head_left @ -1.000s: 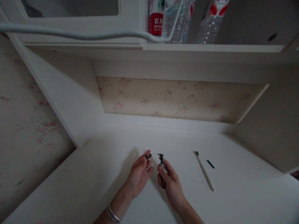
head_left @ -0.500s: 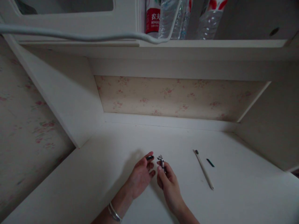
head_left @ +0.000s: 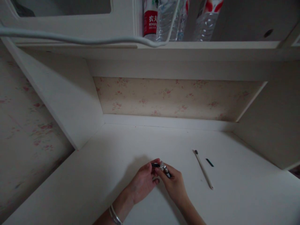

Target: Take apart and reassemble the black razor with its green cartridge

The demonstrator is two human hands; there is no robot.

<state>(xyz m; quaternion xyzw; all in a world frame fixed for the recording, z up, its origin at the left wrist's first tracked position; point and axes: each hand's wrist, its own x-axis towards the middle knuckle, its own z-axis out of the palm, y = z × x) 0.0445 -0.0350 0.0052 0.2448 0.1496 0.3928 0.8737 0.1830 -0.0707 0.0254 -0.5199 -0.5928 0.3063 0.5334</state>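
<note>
Black piece (head_left: 155, 165) pinched in left hand (head_left: 143, 184), now brought to tool (head_left: 166, 170) gripped in right hand (head_left: 174, 183), apparently into working contact.

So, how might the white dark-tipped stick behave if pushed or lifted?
The white stick would probably roll or slide, being slender on a smooth desk. It looks straight, so likely stiff; its thinness suggests little weight.

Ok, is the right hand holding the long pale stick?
No, the long pale stick lies on the desk, apart from the right hand.
</note>
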